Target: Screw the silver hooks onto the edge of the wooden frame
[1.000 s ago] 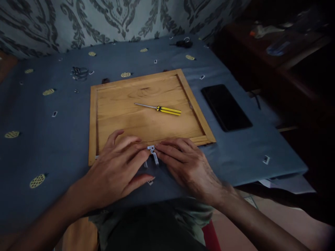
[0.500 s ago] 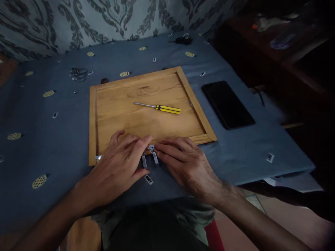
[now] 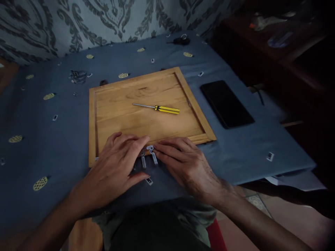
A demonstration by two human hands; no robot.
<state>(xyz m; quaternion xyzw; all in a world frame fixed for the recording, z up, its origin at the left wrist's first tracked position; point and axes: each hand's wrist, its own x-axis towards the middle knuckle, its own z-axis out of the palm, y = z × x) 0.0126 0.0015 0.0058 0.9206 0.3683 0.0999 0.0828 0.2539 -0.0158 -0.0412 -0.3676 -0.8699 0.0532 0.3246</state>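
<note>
A framed wooden panel [image 3: 136, 122] lies on the blue cloth in front of me. At its near edge are small silver metal brackets; one bracket [image 3: 151, 153] has a flat top with a hole and a prong pointing toward me. A second metal prong [image 3: 143, 161] is just left of it. My right hand [image 3: 187, 162] has its fingers together, with the fingertips against the first bracket; its thumb is hidden. My left hand [image 3: 117, 164] rests over the panel's near edge, thumb spread from the fingers. A yellow-and-black screwdriver [image 3: 157, 108] lies on the panel.
A black phone [image 3: 227, 104] lies right of the panel. Keys [image 3: 181, 40] are at the back of the cloth-covered table [image 3: 65, 139]. A small clear bag [image 3: 77, 76] and tiny screws [image 3: 75, 94] lie at the back left. A patterned backdrop [image 3: 112, 17] borders the far side.
My left hand has shifted slightly left, showing more of the left prong and covering more of the panel's left corner plate. My right hand stays at the bracket. The view has moved slightly.
</note>
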